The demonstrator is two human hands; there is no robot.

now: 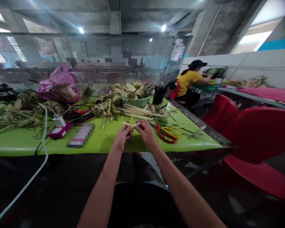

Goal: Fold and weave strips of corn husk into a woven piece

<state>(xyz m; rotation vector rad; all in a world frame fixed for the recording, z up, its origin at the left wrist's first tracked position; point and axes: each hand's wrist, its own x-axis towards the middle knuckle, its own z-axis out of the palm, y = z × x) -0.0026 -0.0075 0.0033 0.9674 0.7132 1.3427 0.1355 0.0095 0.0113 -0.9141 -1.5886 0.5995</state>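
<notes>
Near the front edge of the green table my left hand (123, 135) is closed, its fingers pinched on a pale plant strip (127, 123). My right hand (145, 130) also pinches this strip, close beside the left. Whether it is one piece or two is too small to tell. Behind the hands lie pale plant stalks (135, 110) and a heap of dried plant pieces (109, 109). Scissors with red and yellow handles (169, 134) lie just right of my right hand.
A green basket (140, 102) holds pale leaves. At left are a purple plastic bag (58, 85), a phone (81, 135), a purple power socket (59, 130) and a white cable (46, 139). Red chairs (263, 136) stand right; a person in yellow (188, 80) sits beyond.
</notes>
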